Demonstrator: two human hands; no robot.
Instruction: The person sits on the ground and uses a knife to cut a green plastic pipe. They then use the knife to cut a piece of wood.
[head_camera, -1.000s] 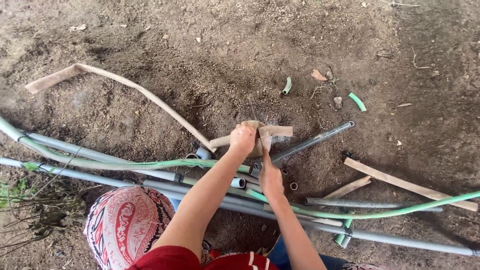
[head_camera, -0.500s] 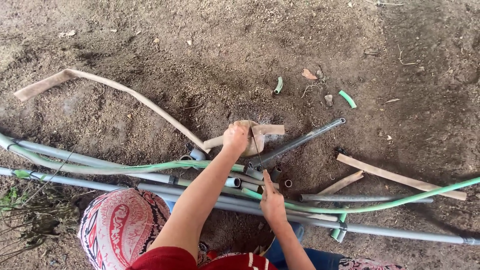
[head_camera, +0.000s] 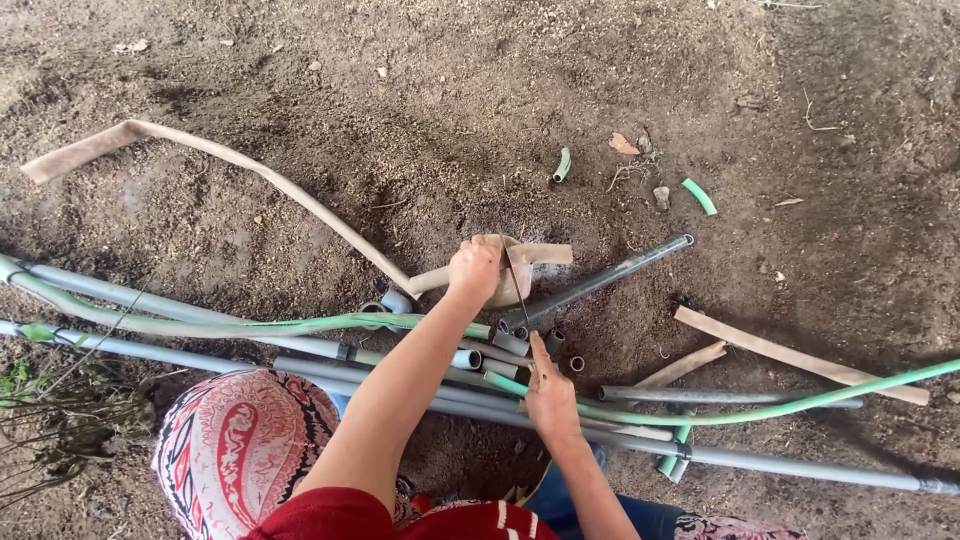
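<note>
Head view: I see bare dirt ground (head_camera: 300, 90) filling the frame. Long grey pipes (head_camera: 780, 465) run from 9 o'clock to 4 o'clock, cut off at both edges, with a green hose (head_camera: 300, 324) lying over them. A flat tan strip (head_camera: 250, 165) curves in from 10 o'clock to the centre. A red patterned cloth (head_camera: 240, 450) at 7 o'clock hides whatever is beneath it. My left hand (head_camera: 475, 268) is fisted on the strip's folded end (head_camera: 520, 268) at centre; what else it grips I cannot tell. My right hand (head_camera: 550, 395), just toward 6 o'clock, rests on the pipes, fingers straight and together. Short pipe offcuts (head_camera: 510, 343) lie between the hands.
</note>
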